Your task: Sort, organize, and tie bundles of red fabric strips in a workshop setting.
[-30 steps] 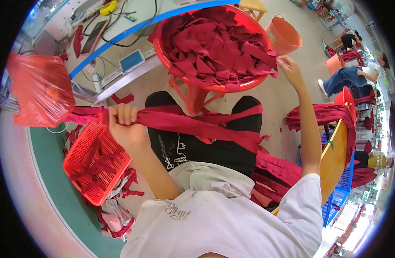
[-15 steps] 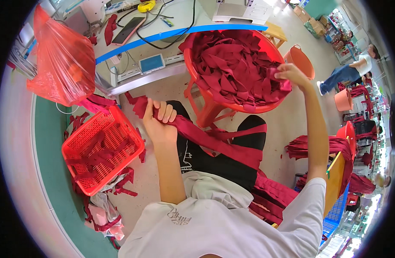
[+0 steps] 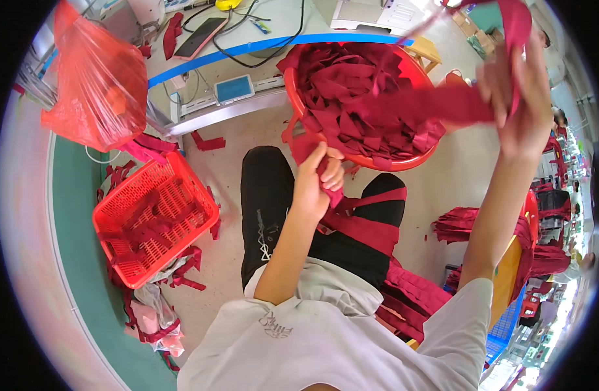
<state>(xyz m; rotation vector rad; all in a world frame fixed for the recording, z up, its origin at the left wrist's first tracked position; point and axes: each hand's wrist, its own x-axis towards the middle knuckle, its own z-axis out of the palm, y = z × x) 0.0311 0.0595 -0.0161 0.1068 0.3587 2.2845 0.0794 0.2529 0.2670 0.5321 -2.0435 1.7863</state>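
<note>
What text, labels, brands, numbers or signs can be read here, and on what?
No quotes: I don't copy printed wording. Where print shows:
White shirt: dark lettering on the chest, small and bent by the lens.
Black trousers: white marks on one leg, too small to read.
White device on the bench: faint markings, too small to read.

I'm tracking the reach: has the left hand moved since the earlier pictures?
Yes. Judged against the red basket, the left hand has moved rightward, away from it and toward the red tub.
</note>
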